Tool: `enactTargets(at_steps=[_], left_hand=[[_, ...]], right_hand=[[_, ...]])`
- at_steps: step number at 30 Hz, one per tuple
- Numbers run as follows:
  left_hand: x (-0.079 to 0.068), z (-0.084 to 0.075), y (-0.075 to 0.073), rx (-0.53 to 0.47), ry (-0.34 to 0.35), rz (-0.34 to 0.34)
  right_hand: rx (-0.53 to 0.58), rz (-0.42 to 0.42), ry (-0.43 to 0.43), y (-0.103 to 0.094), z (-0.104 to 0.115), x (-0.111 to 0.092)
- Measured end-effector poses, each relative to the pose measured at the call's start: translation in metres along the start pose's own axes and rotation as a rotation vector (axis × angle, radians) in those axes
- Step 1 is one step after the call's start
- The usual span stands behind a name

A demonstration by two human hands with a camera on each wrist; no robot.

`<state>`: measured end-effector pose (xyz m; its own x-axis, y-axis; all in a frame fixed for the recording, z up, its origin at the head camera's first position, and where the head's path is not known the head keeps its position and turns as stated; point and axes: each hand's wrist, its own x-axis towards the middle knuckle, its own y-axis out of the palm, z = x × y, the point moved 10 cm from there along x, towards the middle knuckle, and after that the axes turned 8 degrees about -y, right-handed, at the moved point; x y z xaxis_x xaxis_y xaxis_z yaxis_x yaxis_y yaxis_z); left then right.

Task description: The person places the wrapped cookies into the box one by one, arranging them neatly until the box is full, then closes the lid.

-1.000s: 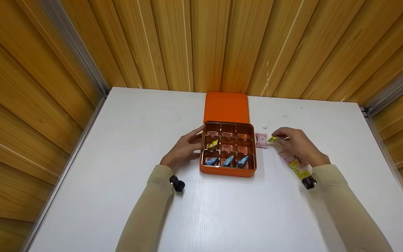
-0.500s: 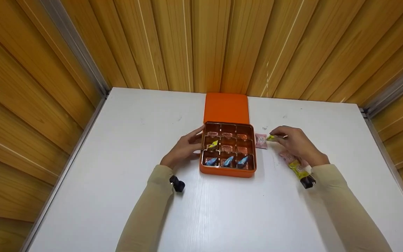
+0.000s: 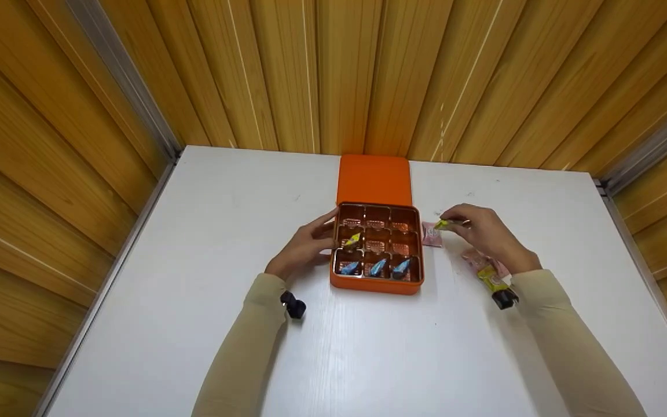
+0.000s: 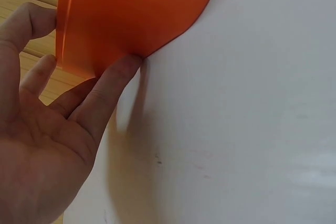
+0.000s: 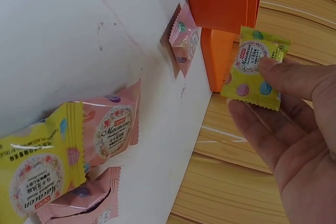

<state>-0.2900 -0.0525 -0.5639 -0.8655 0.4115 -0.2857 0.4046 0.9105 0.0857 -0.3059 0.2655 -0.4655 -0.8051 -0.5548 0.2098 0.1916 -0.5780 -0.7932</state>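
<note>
An orange tin (image 3: pixel 377 285) with a gold-brown divided insert lies on the white table. Blue-wrapped sweets (image 3: pixel 377 267) stand in its three front compartments, and a yellow-wrapped one (image 3: pixel 353 240) in the middle-left compartment. My left hand (image 3: pixel 305 246) rests against the tin's left side, fingers spread; the left wrist view shows fingertips touching the orange wall (image 4: pixel 126 14). Right of the tin, my right hand (image 3: pixel 490 234) pinches a yellow macaron packet (image 5: pixel 254 66) between thumb and fingers, raised near a pink packet (image 5: pixel 185 40) lying beside the tin.
Behind the tin is its orange lid (image 3: pixel 374 178). Under the right wrist lie a yellow packet (image 5: pixel 39 169) and pink packets (image 5: pixel 111 129) in a loose pile. Wood-patterned walls (image 3: pixel 345 75) border the white table (image 3: pixel 241 202) at the back and sides.
My right hand has moved slightly left and away from me with the yellow packet, now over the pink packet's edge in the head view. The left hand and tin have stayed in place.
</note>
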Motion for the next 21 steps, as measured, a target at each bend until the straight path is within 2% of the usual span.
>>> enactTargets(at_steps=[10,21], left_hand=[[-0.001,-0.001,0.0,0.014,0.016,0.005],[0.0,0.0,0.0,0.007,0.013,0.007]], right_hand=[[0.023,-0.018,-0.044,0.0,0.018,0.008],[0.013,-0.001,-0.036,0.007,0.028,0.016]])
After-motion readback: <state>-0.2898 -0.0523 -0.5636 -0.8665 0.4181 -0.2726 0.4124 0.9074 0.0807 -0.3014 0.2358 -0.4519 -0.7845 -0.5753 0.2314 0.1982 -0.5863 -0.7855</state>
